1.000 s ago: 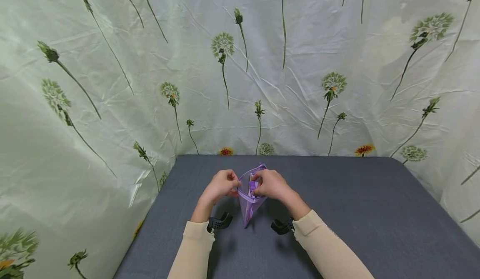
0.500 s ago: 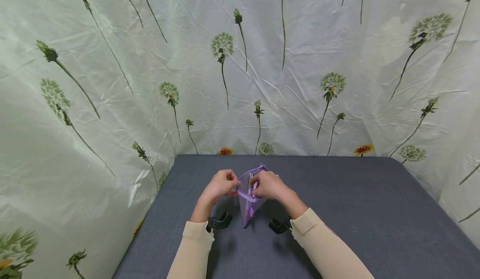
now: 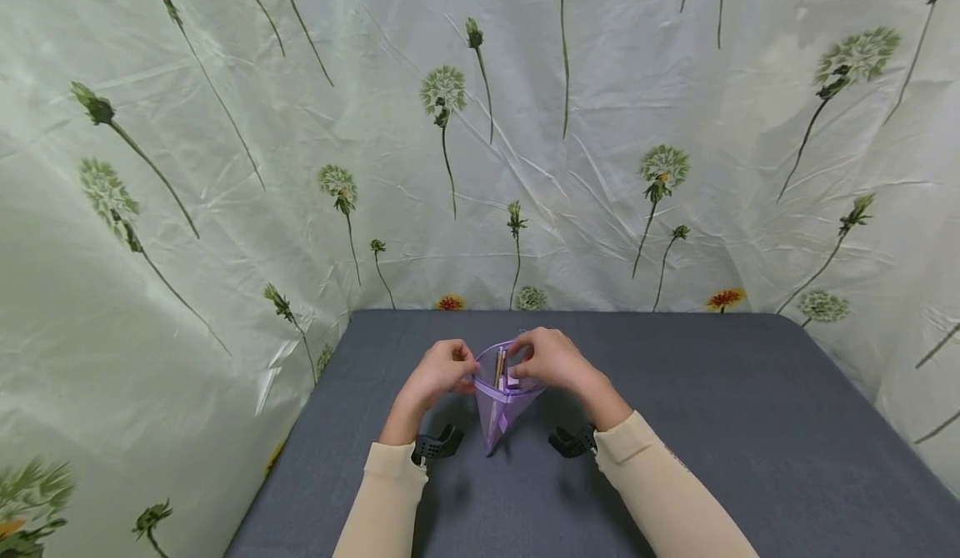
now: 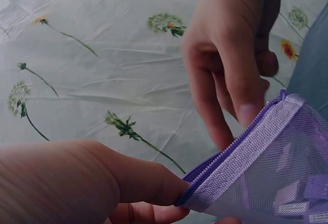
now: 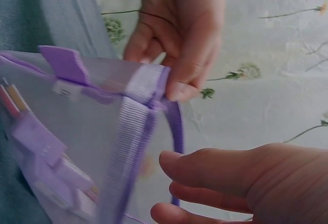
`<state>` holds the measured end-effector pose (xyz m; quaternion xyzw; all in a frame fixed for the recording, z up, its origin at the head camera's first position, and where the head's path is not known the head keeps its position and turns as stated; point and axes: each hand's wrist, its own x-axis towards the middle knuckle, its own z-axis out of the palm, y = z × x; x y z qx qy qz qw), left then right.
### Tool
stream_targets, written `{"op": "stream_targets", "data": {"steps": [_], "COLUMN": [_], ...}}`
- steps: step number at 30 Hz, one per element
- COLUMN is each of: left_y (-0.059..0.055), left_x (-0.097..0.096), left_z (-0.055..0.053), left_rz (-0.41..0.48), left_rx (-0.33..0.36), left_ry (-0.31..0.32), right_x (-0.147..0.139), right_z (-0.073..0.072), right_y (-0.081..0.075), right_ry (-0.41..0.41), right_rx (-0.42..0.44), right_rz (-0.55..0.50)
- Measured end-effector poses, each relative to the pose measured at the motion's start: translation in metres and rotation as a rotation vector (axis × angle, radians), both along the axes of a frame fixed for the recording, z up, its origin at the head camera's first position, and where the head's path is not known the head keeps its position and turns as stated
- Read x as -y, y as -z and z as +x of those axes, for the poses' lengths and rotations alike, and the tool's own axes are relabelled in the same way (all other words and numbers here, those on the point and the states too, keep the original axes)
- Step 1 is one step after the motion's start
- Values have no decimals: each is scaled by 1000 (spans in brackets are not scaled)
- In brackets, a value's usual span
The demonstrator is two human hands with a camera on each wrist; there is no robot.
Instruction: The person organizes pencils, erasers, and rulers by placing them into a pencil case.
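A see-through purple mesh zip pouch (image 3: 495,418) hangs with its mouth open above the table. My left hand (image 3: 442,368) pinches the zip edge at the left corner of the mouth between thumb and fingers. My right hand (image 3: 555,360) is at the right side of the mouth. In the right wrist view its thumb and fingers (image 5: 205,175) are apart beside the zip edge, with nothing seen between them. Through the mesh show purple blocky pieces (image 5: 38,139) and slim pencil-like sticks (image 5: 19,98); their exact kinds are unclear. A purple tab (image 5: 65,64) stands up from the pouch's side.
A dark grey cloth-covered table (image 3: 697,425) lies under the hands. Behind it and at its sides hangs a pale curtain (image 3: 480,166) with a dandelion print. Black bands (image 3: 441,443) sit on both wrists.
My right hand dipped into the pouch with a small purple item, then rose and shifted right without it. The mouth now stands wider. My left hand has kept its place and grip.
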<state>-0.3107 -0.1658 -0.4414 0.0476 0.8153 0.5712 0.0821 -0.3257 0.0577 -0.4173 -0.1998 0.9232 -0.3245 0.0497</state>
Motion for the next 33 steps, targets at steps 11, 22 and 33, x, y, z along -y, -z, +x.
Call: {"op": "stream_targets", "data": {"steps": [11,22,33], "left_y": [1,0,1], "left_x": [2,5,6], "left_z": [0,0,-2], "left_rz": [1,10,16], "left_rx": [19,19,22], "left_ry": [-8,4,21], "right_x": [-21,-44,-62], "right_z": [-7,-22,-42], "right_y": [-11,-10,0], "right_ry": [27,62,71], "right_rx": [-34,-49,-27], "right_rz": [-49,-43,-45]}}
